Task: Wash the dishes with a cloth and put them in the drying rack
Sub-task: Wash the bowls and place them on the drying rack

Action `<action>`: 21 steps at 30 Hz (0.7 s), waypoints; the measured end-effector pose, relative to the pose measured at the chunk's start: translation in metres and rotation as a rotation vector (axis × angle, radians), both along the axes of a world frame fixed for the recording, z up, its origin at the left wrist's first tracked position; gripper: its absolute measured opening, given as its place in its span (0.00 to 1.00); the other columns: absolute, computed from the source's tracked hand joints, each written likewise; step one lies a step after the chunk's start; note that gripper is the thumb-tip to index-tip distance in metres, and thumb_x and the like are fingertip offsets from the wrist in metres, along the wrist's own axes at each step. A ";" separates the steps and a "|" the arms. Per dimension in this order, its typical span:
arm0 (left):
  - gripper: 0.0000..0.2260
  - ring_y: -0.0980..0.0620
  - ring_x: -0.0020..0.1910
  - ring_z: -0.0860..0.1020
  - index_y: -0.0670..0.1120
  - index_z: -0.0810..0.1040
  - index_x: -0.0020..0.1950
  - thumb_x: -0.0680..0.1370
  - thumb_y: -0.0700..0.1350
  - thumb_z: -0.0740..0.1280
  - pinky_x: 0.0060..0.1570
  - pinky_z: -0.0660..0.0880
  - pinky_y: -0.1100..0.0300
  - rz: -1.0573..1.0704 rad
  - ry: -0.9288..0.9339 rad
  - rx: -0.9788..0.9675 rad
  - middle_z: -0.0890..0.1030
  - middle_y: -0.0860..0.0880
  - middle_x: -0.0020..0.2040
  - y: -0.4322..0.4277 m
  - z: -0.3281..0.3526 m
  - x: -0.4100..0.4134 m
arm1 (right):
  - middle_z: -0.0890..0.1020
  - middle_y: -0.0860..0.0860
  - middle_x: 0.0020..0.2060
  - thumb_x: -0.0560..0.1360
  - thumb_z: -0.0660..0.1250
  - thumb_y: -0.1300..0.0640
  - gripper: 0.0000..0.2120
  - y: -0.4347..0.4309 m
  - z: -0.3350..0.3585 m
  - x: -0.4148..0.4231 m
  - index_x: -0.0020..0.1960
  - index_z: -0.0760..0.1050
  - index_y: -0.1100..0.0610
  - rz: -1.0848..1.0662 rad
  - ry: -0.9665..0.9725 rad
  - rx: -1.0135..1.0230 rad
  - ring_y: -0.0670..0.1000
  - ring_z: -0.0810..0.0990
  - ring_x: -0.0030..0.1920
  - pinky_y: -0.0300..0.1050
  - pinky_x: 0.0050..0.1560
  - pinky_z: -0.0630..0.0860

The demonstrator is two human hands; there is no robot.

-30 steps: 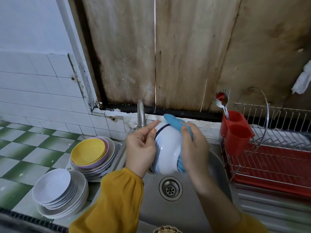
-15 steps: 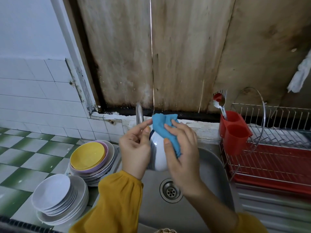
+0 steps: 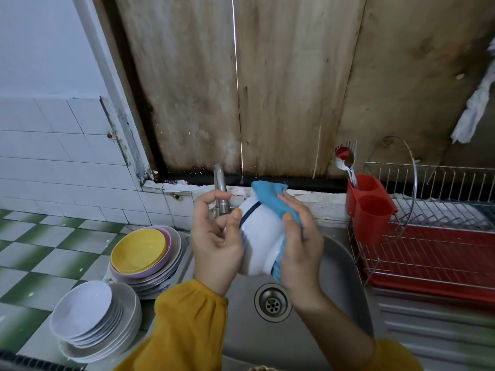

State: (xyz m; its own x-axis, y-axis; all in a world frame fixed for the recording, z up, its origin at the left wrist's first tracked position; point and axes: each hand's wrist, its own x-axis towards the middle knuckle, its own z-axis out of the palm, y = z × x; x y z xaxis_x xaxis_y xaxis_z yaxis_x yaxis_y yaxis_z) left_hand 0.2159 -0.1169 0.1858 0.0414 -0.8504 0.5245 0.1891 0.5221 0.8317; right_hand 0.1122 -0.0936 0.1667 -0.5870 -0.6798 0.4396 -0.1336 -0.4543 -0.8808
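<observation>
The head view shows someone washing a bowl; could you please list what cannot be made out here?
- Inside of the white bowl: faces away, covered by the left hand.
- Blue cloth: partly hidden under the right hand.
- Cutlery in the red holder: too small to count.
- Drying rack: cut off by the right edge.

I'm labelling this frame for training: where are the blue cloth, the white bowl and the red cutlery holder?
blue cloth (image 3: pixel 270 195): head view, on its upper fold above the bowl.
white bowl (image 3: pixel 261 236): head view, on its bare outer side.
red cutlery holder (image 3: pixel 371 214): head view, on its front cup.
</observation>
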 end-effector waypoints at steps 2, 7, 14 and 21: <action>0.12 0.46 0.22 0.66 0.56 0.71 0.52 0.76 0.39 0.64 0.24 0.65 0.62 -0.031 0.023 -0.044 0.75 0.41 0.25 0.000 0.004 0.008 | 0.84 0.54 0.50 0.79 0.59 0.55 0.11 -0.002 0.006 -0.009 0.53 0.80 0.50 0.124 -0.402 0.116 0.49 0.82 0.49 0.48 0.52 0.78; 0.11 0.44 0.21 0.67 0.55 0.68 0.54 0.78 0.39 0.64 0.23 0.64 0.62 -0.052 -0.047 -0.179 0.76 0.43 0.26 -0.001 0.004 0.016 | 0.85 0.53 0.45 0.80 0.54 0.50 0.18 -0.008 0.010 -0.026 0.52 0.82 0.53 0.516 -0.851 0.231 0.51 0.84 0.40 0.46 0.36 0.80; 0.21 0.53 0.53 0.74 0.61 0.64 0.66 0.75 0.64 0.56 0.53 0.71 0.55 0.094 -0.369 -0.045 0.74 0.59 0.50 -0.020 -0.009 0.018 | 0.81 0.52 0.34 0.78 0.57 0.52 0.14 -0.020 0.008 -0.029 0.42 0.78 0.57 0.425 -0.814 0.161 0.50 0.81 0.36 0.43 0.40 0.78; 0.35 0.43 0.61 0.78 0.54 0.65 0.74 0.71 0.64 0.70 0.56 0.77 0.38 -0.199 0.092 0.617 0.77 0.46 0.66 -0.022 -0.004 0.017 | 0.70 0.62 0.33 0.62 0.65 0.48 0.19 -0.023 -0.001 -0.040 0.35 0.70 0.65 0.416 -0.290 -0.118 0.57 0.70 0.38 0.47 0.40 0.69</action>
State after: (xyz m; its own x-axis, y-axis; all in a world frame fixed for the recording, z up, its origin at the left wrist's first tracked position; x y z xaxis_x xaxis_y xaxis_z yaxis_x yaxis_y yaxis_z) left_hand 0.2333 -0.1388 0.1817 -0.1269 -0.9901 -0.0600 0.3177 -0.0979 0.9431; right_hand 0.0726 -0.1169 0.1658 -0.3868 -0.8371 0.3869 0.3214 -0.5156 -0.7942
